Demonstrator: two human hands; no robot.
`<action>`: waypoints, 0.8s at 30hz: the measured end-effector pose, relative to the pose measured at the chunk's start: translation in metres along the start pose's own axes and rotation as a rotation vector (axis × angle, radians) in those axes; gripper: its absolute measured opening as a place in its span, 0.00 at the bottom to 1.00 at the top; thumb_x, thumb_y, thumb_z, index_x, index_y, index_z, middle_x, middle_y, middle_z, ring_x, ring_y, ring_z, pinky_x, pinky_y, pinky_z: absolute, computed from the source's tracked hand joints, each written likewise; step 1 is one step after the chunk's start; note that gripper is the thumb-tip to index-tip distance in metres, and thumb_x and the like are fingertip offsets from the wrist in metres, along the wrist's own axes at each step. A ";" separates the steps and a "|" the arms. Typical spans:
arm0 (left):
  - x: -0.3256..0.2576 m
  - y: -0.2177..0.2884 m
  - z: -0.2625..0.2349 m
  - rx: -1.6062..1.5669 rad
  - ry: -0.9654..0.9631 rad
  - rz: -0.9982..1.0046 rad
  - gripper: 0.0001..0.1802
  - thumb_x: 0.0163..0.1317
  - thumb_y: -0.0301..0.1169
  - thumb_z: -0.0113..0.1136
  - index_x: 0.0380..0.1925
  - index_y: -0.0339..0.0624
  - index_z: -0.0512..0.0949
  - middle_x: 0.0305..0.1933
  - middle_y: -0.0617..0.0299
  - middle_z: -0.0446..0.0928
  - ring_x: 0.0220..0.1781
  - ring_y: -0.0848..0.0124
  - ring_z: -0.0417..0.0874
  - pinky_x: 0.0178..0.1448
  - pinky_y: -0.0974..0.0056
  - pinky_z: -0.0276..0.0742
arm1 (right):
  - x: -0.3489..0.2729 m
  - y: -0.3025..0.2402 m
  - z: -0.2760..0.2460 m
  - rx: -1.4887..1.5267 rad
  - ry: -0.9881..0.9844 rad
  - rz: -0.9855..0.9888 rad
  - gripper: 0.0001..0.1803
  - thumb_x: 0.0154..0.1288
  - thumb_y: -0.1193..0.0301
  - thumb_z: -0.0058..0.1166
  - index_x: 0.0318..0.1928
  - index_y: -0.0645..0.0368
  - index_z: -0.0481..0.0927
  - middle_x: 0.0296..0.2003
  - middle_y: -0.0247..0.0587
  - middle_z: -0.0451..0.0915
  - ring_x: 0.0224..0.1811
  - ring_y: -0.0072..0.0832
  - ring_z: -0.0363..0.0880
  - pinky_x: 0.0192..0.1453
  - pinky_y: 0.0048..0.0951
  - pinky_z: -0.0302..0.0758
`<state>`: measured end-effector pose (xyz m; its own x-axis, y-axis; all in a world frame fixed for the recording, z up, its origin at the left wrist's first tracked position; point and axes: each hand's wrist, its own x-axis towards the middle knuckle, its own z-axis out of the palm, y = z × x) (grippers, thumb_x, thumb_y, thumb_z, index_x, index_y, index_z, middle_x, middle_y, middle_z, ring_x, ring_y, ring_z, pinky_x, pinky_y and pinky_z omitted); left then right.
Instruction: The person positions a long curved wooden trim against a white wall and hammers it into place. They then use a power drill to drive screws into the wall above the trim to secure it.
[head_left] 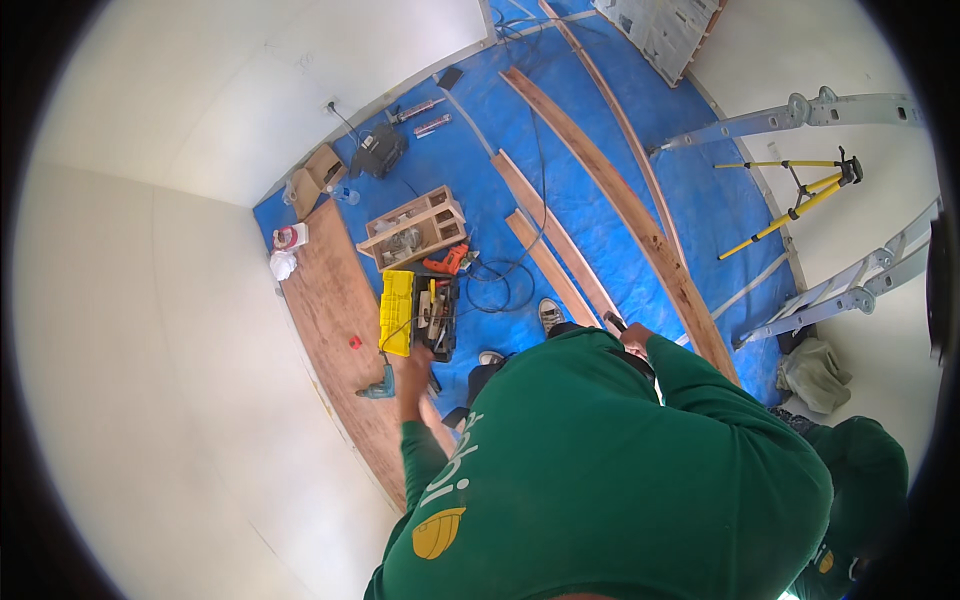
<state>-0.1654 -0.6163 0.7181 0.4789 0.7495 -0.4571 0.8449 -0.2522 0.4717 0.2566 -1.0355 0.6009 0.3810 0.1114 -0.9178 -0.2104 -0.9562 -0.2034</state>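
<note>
My left hand reaches down at the near edge of an open toolbox with a yellow lid and a dark tray of hand tools. Its fingers are smeared and partly hidden, so their grip is unclear. A teal power drill lies just left of it on a wide wooden board. My right hand is closed around a black-handled tool, whose far part I cannot make out. It is near the close ends of two narrow planks. My sneakers show between the hands.
Blue sheeting covers the floor. Beyond the toolbox lie an orange power tool, a wooden tote and a dark case. Long boards run away at right, past ladders and a yellow tripod. A green-clad co-worker is lower right.
</note>
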 end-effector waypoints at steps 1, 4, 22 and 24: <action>-0.013 -0.035 0.051 -0.008 -0.066 -0.079 0.24 0.77 0.50 0.62 0.63 0.48 0.81 0.47 0.46 0.88 0.51 0.42 0.90 0.58 0.45 0.84 | 0.001 0.001 -0.002 0.023 0.011 0.038 0.09 0.61 0.75 0.64 0.26 0.67 0.83 0.19 0.47 0.77 0.17 0.32 0.72 0.21 0.41 0.63; -0.048 -0.110 0.135 -0.175 -0.263 -0.171 0.23 0.77 0.49 0.63 0.63 0.48 0.81 0.47 0.48 0.88 0.50 0.44 0.89 0.56 0.45 0.84 | 0.004 0.002 -0.007 -0.073 -0.035 0.080 0.08 0.62 0.77 0.60 0.28 0.69 0.84 0.19 0.48 0.77 0.17 0.33 0.72 0.21 0.41 0.65; -0.041 -0.130 0.101 0.109 0.010 0.313 0.19 0.80 0.44 0.64 0.62 0.45 0.81 0.46 0.60 0.85 0.45 0.56 0.89 0.46 0.47 0.86 | -0.032 -0.046 -0.097 -0.526 0.260 -0.457 0.14 0.72 0.60 0.63 0.44 0.57 0.91 0.35 0.56 0.90 0.38 0.54 0.91 0.42 0.56 0.85; -0.028 -0.113 0.079 -1.320 0.112 -0.597 0.19 0.80 0.42 0.65 0.63 0.45 0.80 0.45 0.64 0.84 0.43 0.64 0.89 0.43 0.55 0.85 | -0.006 -0.042 -0.073 -0.119 -0.010 -0.179 0.11 0.70 0.64 0.65 0.38 0.60 0.89 0.27 0.50 0.86 0.24 0.41 0.88 0.29 0.47 0.83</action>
<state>-0.2555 -0.6574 0.6184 0.0684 0.5980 -0.7986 0.0482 0.7975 0.6013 0.3288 -1.0160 0.6395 0.3934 0.2849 -0.8741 -0.0321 -0.9459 -0.3227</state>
